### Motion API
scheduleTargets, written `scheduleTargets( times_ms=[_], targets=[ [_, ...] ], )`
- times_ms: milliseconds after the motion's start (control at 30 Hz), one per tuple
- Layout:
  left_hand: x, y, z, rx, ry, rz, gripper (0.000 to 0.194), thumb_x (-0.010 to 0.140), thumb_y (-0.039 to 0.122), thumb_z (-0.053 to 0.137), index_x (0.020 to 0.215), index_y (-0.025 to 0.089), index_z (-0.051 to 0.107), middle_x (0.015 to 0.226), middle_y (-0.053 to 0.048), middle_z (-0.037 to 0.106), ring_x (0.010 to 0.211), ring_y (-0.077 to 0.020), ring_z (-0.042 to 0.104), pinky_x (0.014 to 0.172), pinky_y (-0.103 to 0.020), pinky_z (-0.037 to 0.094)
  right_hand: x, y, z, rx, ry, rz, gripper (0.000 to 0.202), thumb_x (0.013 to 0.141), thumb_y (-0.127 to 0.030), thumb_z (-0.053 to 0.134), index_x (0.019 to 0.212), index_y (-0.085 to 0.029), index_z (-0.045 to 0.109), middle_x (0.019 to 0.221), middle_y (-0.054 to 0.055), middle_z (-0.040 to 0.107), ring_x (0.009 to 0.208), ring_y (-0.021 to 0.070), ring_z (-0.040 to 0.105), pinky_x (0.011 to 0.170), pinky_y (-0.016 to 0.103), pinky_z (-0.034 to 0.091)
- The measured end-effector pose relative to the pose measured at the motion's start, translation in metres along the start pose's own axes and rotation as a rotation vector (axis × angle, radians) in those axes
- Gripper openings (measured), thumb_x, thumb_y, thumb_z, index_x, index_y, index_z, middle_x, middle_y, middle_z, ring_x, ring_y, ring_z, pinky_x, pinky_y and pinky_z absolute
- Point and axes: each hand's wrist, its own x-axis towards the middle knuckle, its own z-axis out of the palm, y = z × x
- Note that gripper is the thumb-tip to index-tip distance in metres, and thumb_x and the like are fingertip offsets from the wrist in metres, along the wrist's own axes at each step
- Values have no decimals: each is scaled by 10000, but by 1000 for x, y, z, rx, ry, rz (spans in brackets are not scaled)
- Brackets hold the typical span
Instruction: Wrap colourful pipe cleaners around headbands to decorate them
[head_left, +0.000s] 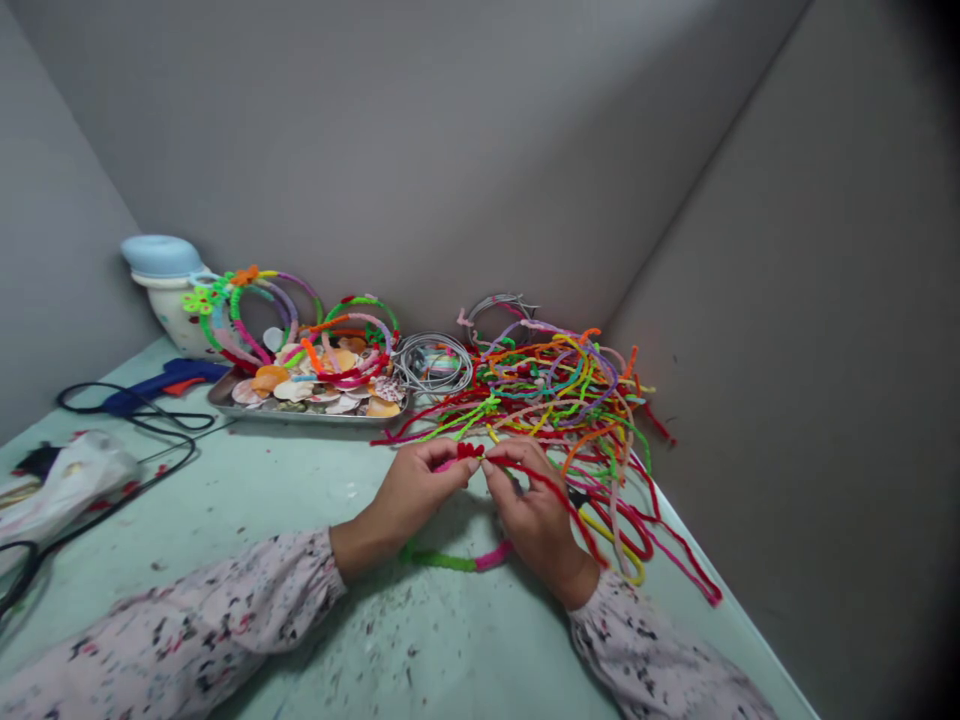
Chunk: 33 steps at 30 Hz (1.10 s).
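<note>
My left hand (420, 485) pinches a ring wrapped in fuzzy pipe cleaner (446, 561); its lower part shows green and pink below my hands. Between both sets of fingertips, red turns (470, 451) bunch around the ring's upper part. A red pipe cleaner (589, 535) is gripped in my right hand (536, 510), and its loose length trails over the back of that hand toward the wrist. Both hands meet above the table, thumbs nearly touching. My fingers hide much of the ring.
A metal tray (315, 417) of seashells and wrapped hoops stands at the back. Coiled wire (431, 365) lies beside a big tangle of coloured pipe cleaners (555, 390). At left are a blue glue gun (154, 385), a black cord (150, 478), a plastic bag (82, 475) and a lidded container (169, 290).
</note>
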Motion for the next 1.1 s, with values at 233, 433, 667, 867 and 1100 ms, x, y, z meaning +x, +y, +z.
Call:
scheduleTargets(
  times_ms=[233,433,667,867,1100],
  targets=[
    [0,-1,0,43,-22,59,225,768,344,621,681,137,605,601,39,500,577,-89,420,549,-207,319,-1,4,2,170,19,225,65,836,-250,580,856,-201,617,842,26,629,819,171,585,784,321,453],
    [0,0,-1,42,-28,64,183,767,301,623,692,134,615,618,36,518,590,-88,428,558,-205,324,9,-4,-5,415,-46,380,80,804,-269,616,846,-201,606,782,-13,599,755,140,550,722,275,430],
    [-3,3,0,23,-63,28,203,771,320,625,681,139,603,594,46,502,548,-75,406,539,-202,320,16,-2,-7,599,-24,509,97,778,-279,643,795,-191,605,741,-33,575,686,108,502,676,241,404],
    [-6,9,1,28,-83,32,205,775,326,618,679,147,598,520,64,439,485,-69,358,503,-202,304,14,8,-4,884,-55,776,153,733,-284,695,783,-183,592,663,-50,555,587,88,498,576,210,392],
    [-6,9,-1,63,-93,162,180,805,308,591,739,141,603,675,14,559,632,-103,483,601,-212,382,13,16,0,1051,-177,999,160,681,-214,737,755,-160,606,688,-35,592,572,70,532,537,177,419]
  ],
)
